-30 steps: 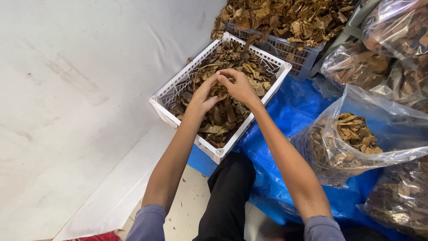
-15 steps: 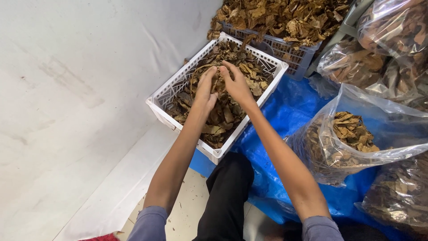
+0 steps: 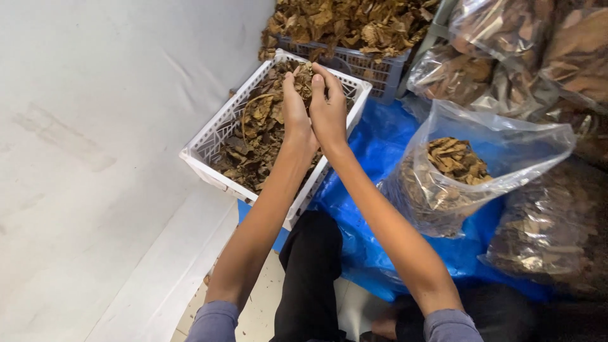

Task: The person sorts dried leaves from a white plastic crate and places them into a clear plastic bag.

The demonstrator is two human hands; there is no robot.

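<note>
Change from half a second ago: both hands have risen and come together; before, they sat lower over the leaves, slightly apart, and now they are pressed side by side above the far half of the white basket [image 3: 209, 149].
Lap: the person's dark trouser leg [image 3: 310, 272] lies just on the near side of the white basket, with lilac sleeve cuffs [image 3: 215, 320] at the bottom edge.
Left hand [image 3: 294, 114]: fingers straight and close together, pointing away, back of the hand up; it touches the right hand along its side, and dried leaf bits show at the fingertips. Whether it grips them, I cannot tell.
Right hand [image 3: 329, 107]: fingers curled slightly forward, held tight against the left hand; a small clump of dried leaves [image 3: 307, 82] sits between the two hands at the fingertips.
White basket: a slotted plastic crate against the pale wall [image 3: 95, 126], holding brown dried leaves [image 3: 253, 139] and a thin curved stem.
Blue sheet [image 3: 380, 152]: spread under and to the right of the white basket.
Open clear bag [image 3: 468, 171]: right of the white basket, on the blue sheet, part full of dried leaves.
Grey crate [image 3: 354, 63]: just beyond the white basket, heaped with dried leaves.
Further clear bags [image 3: 538, 50]: right of the grey crate, stacked and filled.
</note>
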